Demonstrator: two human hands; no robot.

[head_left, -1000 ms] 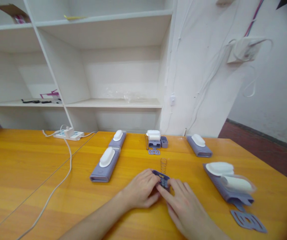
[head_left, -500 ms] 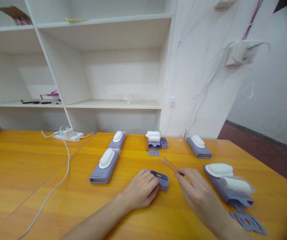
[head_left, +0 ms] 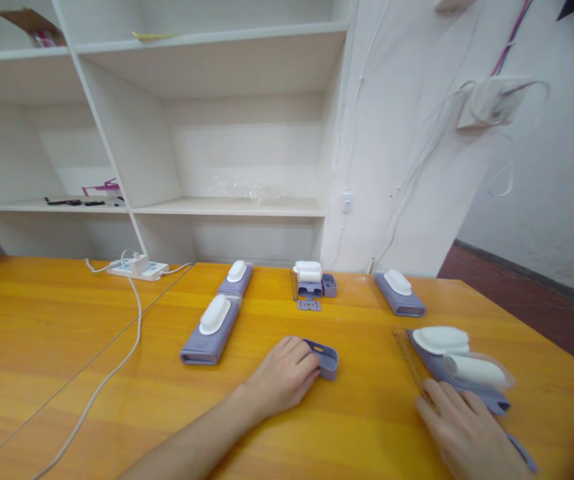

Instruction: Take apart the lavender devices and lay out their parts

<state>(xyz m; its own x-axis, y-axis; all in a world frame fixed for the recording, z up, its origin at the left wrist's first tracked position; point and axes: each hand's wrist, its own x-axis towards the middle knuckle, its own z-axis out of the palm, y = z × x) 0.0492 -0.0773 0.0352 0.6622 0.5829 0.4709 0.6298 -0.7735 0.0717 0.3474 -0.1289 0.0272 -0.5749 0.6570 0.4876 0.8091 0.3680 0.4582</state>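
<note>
Your left hand (head_left: 281,377) steadies the small purple tray (head_left: 324,359) on the worktop (head_left: 91,347). Your right hand (head_left: 467,433), fingers loosely spread, lays the spring (head_left: 411,360) beside the purple case (head_left: 459,383); next, seat it carefully.

Just left of the left hand's (head_left: 281,373) grip on the small purple tray (head_left: 327,360) lies a long purple unit (head_left: 210,328) with a white pad on top. A second one (head_left: 236,276) sits beyond it, end to end. Straight beyond the grip stands a small cluster of purple and white parts (head_left: 311,280), with a flat purple plate (head_left: 309,305) in front of it. Beyond and to the right rests a third unit (head_left: 399,292). Far left of the grip, a white power strip (head_left: 137,269) trails its cable (head_left: 117,373) across the orange table (head_left: 41,333). White shelves (head_left: 227,207) rise behind.
</note>
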